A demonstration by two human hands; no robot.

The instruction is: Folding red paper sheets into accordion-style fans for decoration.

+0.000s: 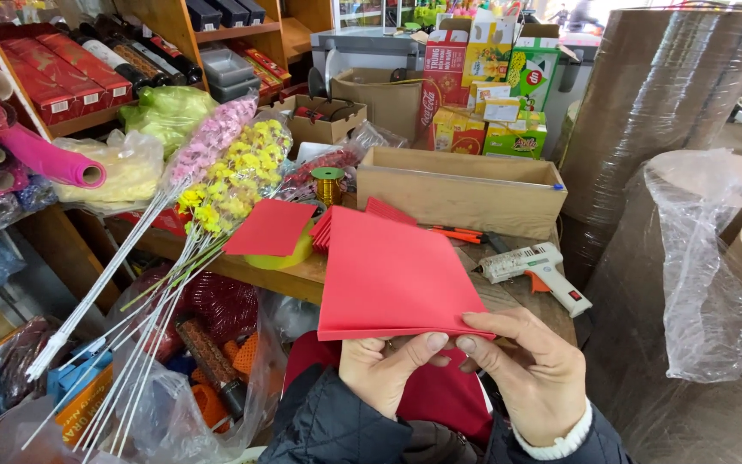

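Note:
Both my hands hold a red sheet of stiff paper [388,275] by its near edge, flat above the front of the wooden worktable [302,277]. My left hand [384,368] pinches the edge from below with the thumb on top. My right hand [530,371] grips the sheet's near right corner. More red sheets [270,227] lie fanned on the table behind it, one resting on a yellow tape roll [289,255]. A white glue gun [538,271] lies on the table just right of the held sheet.
Pink and yellow artificial flower stems [216,176] on white wires lean from the lower left over the table. An open cardboard box [461,191] stands behind. Big brown rolls [672,86] and plastic-wrapped rolls [714,258] stand at right. Shelves [88,82] with boxes and wrap rolls are on the left.

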